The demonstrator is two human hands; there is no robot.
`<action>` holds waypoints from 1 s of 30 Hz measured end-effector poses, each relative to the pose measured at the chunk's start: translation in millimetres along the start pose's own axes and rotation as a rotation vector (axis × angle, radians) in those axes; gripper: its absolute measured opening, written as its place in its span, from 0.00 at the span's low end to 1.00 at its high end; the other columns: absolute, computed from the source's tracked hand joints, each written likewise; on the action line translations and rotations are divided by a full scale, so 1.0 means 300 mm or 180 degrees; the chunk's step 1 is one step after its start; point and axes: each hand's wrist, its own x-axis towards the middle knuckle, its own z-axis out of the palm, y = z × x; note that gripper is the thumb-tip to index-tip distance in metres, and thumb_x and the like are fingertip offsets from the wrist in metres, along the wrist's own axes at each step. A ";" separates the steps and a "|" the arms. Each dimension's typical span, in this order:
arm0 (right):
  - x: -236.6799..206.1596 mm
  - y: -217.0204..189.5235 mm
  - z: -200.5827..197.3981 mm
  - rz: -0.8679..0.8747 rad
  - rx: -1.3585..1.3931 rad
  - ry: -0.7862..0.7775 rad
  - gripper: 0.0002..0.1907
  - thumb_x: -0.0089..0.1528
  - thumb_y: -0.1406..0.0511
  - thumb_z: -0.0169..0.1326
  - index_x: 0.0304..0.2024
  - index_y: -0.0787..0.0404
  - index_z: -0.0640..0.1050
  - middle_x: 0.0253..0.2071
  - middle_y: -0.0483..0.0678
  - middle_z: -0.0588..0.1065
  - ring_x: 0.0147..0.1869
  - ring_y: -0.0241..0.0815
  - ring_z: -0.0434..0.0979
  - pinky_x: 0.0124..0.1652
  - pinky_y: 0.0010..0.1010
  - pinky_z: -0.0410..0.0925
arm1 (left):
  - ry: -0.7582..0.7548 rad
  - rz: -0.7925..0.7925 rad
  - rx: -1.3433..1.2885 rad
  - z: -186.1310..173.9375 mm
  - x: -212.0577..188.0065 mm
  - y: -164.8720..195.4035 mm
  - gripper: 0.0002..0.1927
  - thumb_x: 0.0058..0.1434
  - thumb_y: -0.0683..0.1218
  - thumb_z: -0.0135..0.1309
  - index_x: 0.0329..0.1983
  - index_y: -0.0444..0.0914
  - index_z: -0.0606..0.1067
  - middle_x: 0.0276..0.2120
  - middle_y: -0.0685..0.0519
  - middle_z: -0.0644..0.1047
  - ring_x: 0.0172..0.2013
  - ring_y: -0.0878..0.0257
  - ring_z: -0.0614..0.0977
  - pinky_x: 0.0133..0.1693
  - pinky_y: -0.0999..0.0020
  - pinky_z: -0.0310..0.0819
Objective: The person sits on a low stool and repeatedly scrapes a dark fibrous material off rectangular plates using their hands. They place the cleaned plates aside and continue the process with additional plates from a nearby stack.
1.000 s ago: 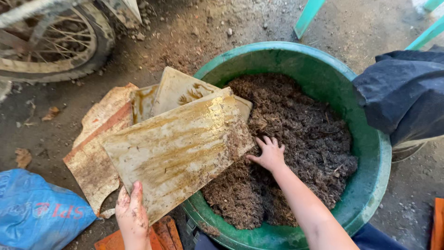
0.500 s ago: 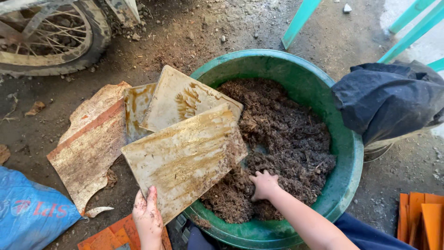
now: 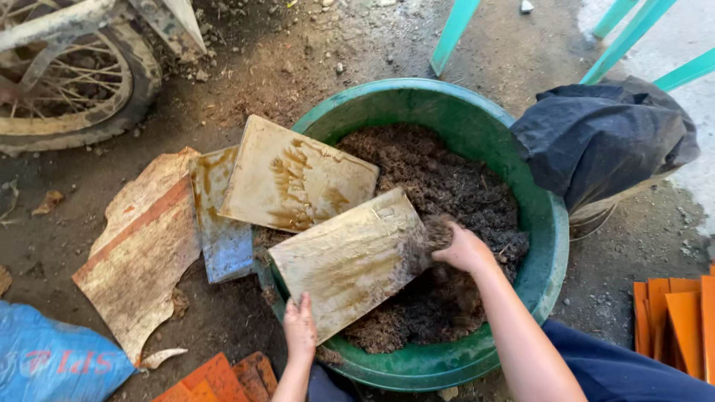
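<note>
Head view, looking straight down: nearest the wearer, the left hand [image 3: 299, 327] grips the near lower edge of a mud-stained flat board [image 3: 350, 260], fingers laid together on its top face and the thumb out of sight beneath. The board's long axis runs from that hand at lower left up and away to the right, its far end tilted over the rim of the green basin [image 3: 547, 246] and resting on the dark soil [image 3: 447, 186] inside. At that far end the right hand [image 3: 463, 249] is cupped, fingers curled together around a clump of soil, just touching the board's upper right corner; loose soil blurs below it.

Orange flat pieces [image 3: 216, 376] lie by the left wrist, and more orange slats [image 3: 678, 313] sit at the right edge. A blue sack [image 3: 52, 361] fills the lower left corner.

Farther out, a second stained board [image 3: 294, 179] leans across the basin's left rim, overlapping a narrow grey-blue sheet [image 3: 220, 231] and a torn brown and orange sheet [image 3: 141, 253] flat on the ground. A dark cloth [image 3: 603, 138] drapes over something just beside the basin's right rim.

Bare, packed dirt ground [image 3: 313, 59] with small stones lies beyond, with a spoked wheel [image 3: 71, 89] at upper left and teal chair legs [image 3: 454, 33] at the top.
</note>
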 end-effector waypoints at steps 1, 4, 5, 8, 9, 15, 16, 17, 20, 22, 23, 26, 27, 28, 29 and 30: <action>-0.020 -0.054 -0.007 -0.0100 0.0253 -0.0102 0.47 0.47 0.58 0.71 0.67 0.55 0.67 0.54 0.54 0.79 0.56 0.49 0.81 0.56 0.38 0.73 | -0.0018 0.0350 0.0770 0.022 -0.001 -0.004 0.28 0.72 0.50 0.54 0.65 0.24 0.65 0.55 0.39 0.75 0.50 0.60 0.75 0.51 0.66 0.67; -0.116 -0.259 0.044 -0.0210 0.0882 -0.0536 0.41 0.49 0.56 0.67 0.64 0.56 0.72 0.57 0.55 0.80 0.58 0.49 0.84 0.57 0.36 0.74 | -0.0109 -0.0009 0.1593 0.066 -0.011 0.039 0.34 0.69 0.51 0.49 0.71 0.28 0.56 0.52 0.38 0.77 0.36 0.52 0.79 0.41 0.61 0.72; -0.164 -0.326 0.098 -0.0158 0.0885 -0.0534 0.49 0.52 0.52 0.68 0.70 0.56 0.60 0.66 0.58 0.66 0.66 0.55 0.73 0.62 0.42 0.69 | -0.0137 -0.0392 0.1631 0.069 -0.028 0.061 0.36 0.68 0.52 0.47 0.73 0.31 0.52 0.49 0.40 0.79 0.29 0.50 0.81 0.36 0.60 0.75; -0.262 -0.491 0.312 -0.1073 0.0235 0.0351 0.53 0.59 0.45 0.65 0.78 0.49 0.53 0.81 0.64 0.38 0.81 0.74 0.36 0.66 0.78 0.41 | -0.0189 -0.0696 0.2242 0.067 -0.062 0.107 0.35 0.70 0.51 0.45 0.76 0.33 0.52 0.31 0.29 0.82 0.27 0.42 0.83 0.32 0.52 0.75; -0.273 -0.493 0.374 -0.1456 0.0221 0.0802 0.45 0.58 0.46 0.64 0.73 0.45 0.60 0.78 0.62 0.43 0.80 0.71 0.40 0.65 0.77 0.41 | -0.0149 -0.0098 0.2311 0.063 -0.066 0.111 0.33 0.70 0.51 0.45 0.73 0.31 0.54 0.32 0.29 0.81 0.29 0.40 0.82 0.31 0.51 0.75; -0.077 -0.367 0.618 -0.2037 0.0483 0.1424 0.25 0.56 0.56 0.59 0.58 0.39 0.77 0.75 0.51 0.59 0.77 0.58 0.56 0.67 0.70 0.48 | -0.0298 0.0603 0.2810 0.018 -0.060 0.063 0.29 0.69 0.51 0.48 0.67 0.28 0.61 0.30 0.31 0.79 0.30 0.34 0.81 0.28 0.46 0.73; -0.028 -0.339 0.623 -0.1997 0.0503 0.1507 0.25 0.56 0.58 0.59 0.58 0.41 0.77 0.74 0.51 0.61 0.76 0.58 0.58 0.68 0.70 0.48 | -0.0382 0.0292 0.2954 0.010 -0.058 0.058 0.30 0.69 0.51 0.48 0.67 0.28 0.61 0.29 0.31 0.79 0.29 0.35 0.81 0.28 0.46 0.73; 0.032 -0.319 0.611 -0.1707 0.0307 0.1597 0.22 0.55 0.58 0.59 0.54 0.39 0.78 0.73 0.50 0.62 0.75 0.58 0.59 0.68 0.69 0.48 | -0.0435 0.0078 0.3049 0.006 -0.051 0.054 0.31 0.69 0.51 0.48 0.68 0.29 0.60 0.28 0.32 0.79 0.28 0.35 0.81 0.28 0.46 0.74; 0.186 -0.195 0.507 -0.0994 -0.0268 0.1637 0.24 0.56 0.60 0.58 0.57 0.40 0.78 0.72 0.51 0.62 0.72 0.60 0.60 0.68 0.63 0.50 | -0.0462 0.0086 0.3006 -0.004 -0.056 0.061 0.32 0.68 0.52 0.49 0.68 0.28 0.60 0.27 0.32 0.80 0.28 0.36 0.81 0.29 0.46 0.74; 0.254 -0.115 0.416 -0.0526 0.0175 0.1819 0.24 0.62 0.56 0.57 0.62 0.39 0.74 0.70 0.55 0.62 0.70 0.62 0.62 0.65 0.58 0.54 | -0.0558 0.0716 0.2890 -0.012 -0.068 0.074 0.31 0.68 0.51 0.48 0.67 0.28 0.62 0.29 0.33 0.80 0.29 0.37 0.82 0.28 0.47 0.74; 0.285 -0.099 0.398 -0.0497 0.0035 0.1785 0.25 0.61 0.56 0.57 0.62 0.37 0.74 0.69 0.55 0.63 0.70 0.61 0.62 0.65 0.56 0.55 | -0.0563 0.1134 0.2770 -0.012 -0.069 0.078 0.30 0.67 0.51 0.47 0.67 0.28 0.62 0.30 0.33 0.80 0.29 0.37 0.82 0.27 0.47 0.74; 0.282 -0.104 0.372 -0.0257 0.0036 0.1543 0.29 0.61 0.57 0.57 0.66 0.36 0.71 0.65 0.56 0.64 0.67 0.58 0.62 0.63 0.52 0.57 | -0.0450 0.1102 0.2497 -0.016 -0.069 0.081 0.30 0.68 0.51 0.46 0.66 0.26 0.61 0.33 0.35 0.82 0.31 0.42 0.85 0.28 0.52 0.77; 0.245 -0.139 0.390 -0.0097 0.0358 0.1436 0.31 0.62 0.58 0.56 0.69 0.39 0.69 0.64 0.56 0.64 0.66 0.58 0.62 0.62 0.51 0.58 | -0.0580 0.0506 0.2677 -0.020 -0.067 0.078 0.30 0.69 0.51 0.45 0.68 0.28 0.60 0.32 0.35 0.82 0.30 0.42 0.84 0.30 0.51 0.76; 0.203 -0.175 0.400 0.0054 0.0658 0.1324 0.32 0.64 0.58 0.55 0.71 0.43 0.67 0.63 0.56 0.65 0.65 0.57 0.62 0.61 0.50 0.59 | -0.0695 -0.0107 0.2821 -0.021 -0.064 0.072 0.31 0.70 0.51 0.43 0.71 0.30 0.58 0.30 0.35 0.81 0.30 0.42 0.84 0.31 0.51 0.75; 0.143 -0.224 0.423 -0.0095 0.0792 0.1210 0.27 0.65 0.56 0.56 0.67 0.48 0.69 0.60 0.53 0.68 0.64 0.53 0.65 0.63 0.46 0.60 | -0.0784 -0.0695 0.2919 -0.024 -0.060 0.064 0.31 0.71 0.51 0.42 0.73 0.32 0.57 0.28 0.35 0.81 0.29 0.42 0.83 0.32 0.50 0.74; 0.071 -0.288 0.462 -0.0246 0.0944 0.1120 0.25 0.66 0.53 0.57 0.62 0.53 0.71 0.57 0.50 0.71 0.64 0.48 0.67 0.65 0.41 0.62 | -0.0693 -0.0337 0.2742 -0.025 -0.055 0.055 0.31 0.70 0.51 0.43 0.72 0.30 0.58 0.29 0.36 0.81 0.29 0.43 0.83 0.31 0.51 0.75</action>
